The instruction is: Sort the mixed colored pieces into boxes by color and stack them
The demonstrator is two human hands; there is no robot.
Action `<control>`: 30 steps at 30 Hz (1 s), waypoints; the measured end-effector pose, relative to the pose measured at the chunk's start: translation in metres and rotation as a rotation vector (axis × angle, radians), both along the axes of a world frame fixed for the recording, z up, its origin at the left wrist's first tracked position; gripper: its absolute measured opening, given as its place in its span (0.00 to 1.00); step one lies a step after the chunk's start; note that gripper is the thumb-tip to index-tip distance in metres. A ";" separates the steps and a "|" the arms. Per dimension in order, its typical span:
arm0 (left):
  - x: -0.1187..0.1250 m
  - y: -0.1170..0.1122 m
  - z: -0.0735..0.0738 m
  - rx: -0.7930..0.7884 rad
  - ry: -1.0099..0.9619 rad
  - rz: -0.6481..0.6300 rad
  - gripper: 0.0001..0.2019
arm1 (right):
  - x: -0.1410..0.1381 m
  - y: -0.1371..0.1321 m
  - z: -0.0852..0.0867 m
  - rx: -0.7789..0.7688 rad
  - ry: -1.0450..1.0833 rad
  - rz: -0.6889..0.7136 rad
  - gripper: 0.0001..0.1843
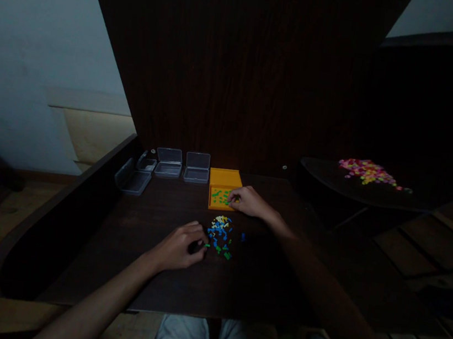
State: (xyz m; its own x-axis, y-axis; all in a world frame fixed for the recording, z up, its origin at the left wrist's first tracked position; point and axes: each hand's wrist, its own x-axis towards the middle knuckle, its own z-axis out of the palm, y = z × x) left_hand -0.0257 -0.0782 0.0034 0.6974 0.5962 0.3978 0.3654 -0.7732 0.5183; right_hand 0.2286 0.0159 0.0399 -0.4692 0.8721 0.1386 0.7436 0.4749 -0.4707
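An open yellow box (225,178) stands against the dark back panel, with small green plastic pieces (218,195) scattered in its lower half. My right hand (248,201) reaches over the box's right side, its fingertips pinched together low among the green pieces; what they hold, if anything, is too small to make out. In front of the box lies a loose pile of small blue pieces (218,229), with pale yellow pieces (222,220) at its far side and green ones (227,255) nearer me. At the pile's left edge my left hand (183,246) is curled, thumb and forefinger closed on a small green piece (207,245).
Several clear plastic cases stand with lids raised at the back left, among them one case (196,173) beside the yellow box. A raised side board (61,220) bounds the table's left. On a shelf at the right lies a heap of pink, red and yellow pieces (370,172).
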 end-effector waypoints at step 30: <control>-0.002 0.008 0.009 -0.136 -0.283 0.251 0.05 | -0.044 -0.067 0.009 -0.273 0.229 0.224 0.11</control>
State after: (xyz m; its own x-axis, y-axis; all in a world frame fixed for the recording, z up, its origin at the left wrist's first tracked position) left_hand -0.0274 -0.0699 0.0129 0.3971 0.7945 0.4594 0.3622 -0.5956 0.7170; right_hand 0.1847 -0.0507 0.0491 -0.6353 0.7713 0.0390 0.4979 0.4477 -0.7427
